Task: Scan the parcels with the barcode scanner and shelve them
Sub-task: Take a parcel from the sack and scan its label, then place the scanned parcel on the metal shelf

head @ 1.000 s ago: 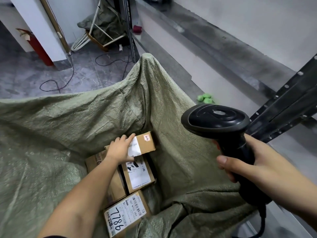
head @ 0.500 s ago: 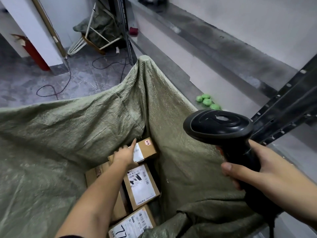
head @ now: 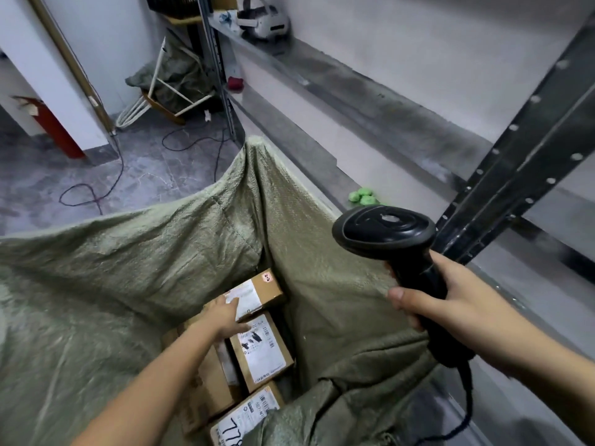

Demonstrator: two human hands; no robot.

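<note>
Cardboard parcel (head: 254,292) at the sack's (head: 128,268) far corner: my left hand (head: 225,315) lies spread on it, ungripped; I'd clamp its edges before lifting toward the scanner (head: 386,233) gripped in my right hand (head: 450,304).

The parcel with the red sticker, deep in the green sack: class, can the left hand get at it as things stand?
Probably yes. The left hand already rests on that parcel, the sack gapes open above it, and nothing covers it.

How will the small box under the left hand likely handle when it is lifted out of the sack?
The small cardboard box looks rigid, so it should hold shape. It seems light: the left hand spans it. Its flat faces make rolling unlikely.
</note>
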